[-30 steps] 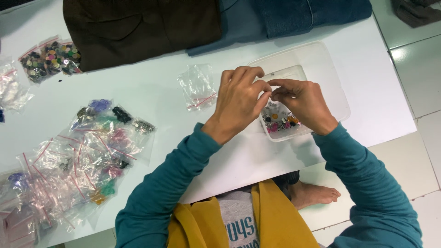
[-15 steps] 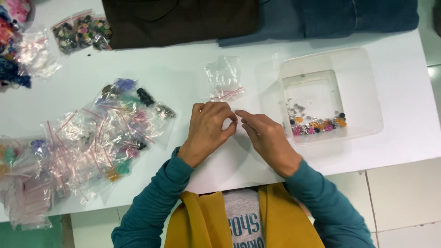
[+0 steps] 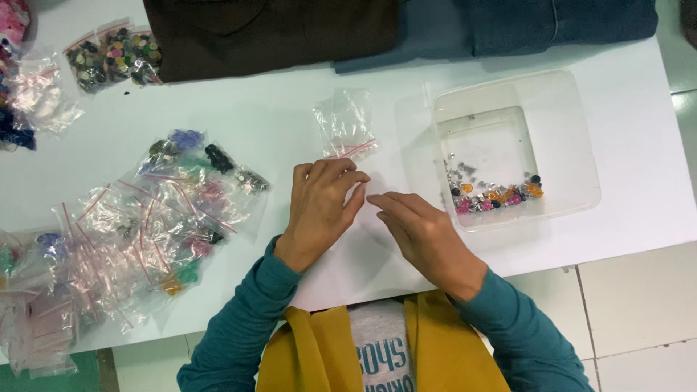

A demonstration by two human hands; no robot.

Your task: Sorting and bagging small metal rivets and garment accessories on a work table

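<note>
My left hand (image 3: pixel 319 207) and my right hand (image 3: pixel 425 232) rest near the front of the white table (image 3: pixel 239 101), fingertips almost touching. Between the fingertips they pinch a small clear bag (image 3: pixel 374 221); it is faint and hard to make out. Just beyond the fingers lies an empty clear zip bag (image 3: pixel 345 123) with a red strip. To the right stands a clear plastic container (image 3: pixel 581 145) with small coloured buttons (image 3: pixel 494 197) gathered along its near side.
A heap of clear zip bags with coloured buttons (image 3: pixel 160 218) covers the table's left. More filled bags (image 3: pixel 112 54) lie at the far left. Dark brown cloth (image 3: pixel 268 29) and blue denim (image 3: pixel 508 25) lie along the far edge. Tiled floor (image 3: pixel 639 305) shows at the lower right.
Both hands came away from above the container and moved left and towards me, down onto the table. In the last half second they have hardly shifted.
</note>
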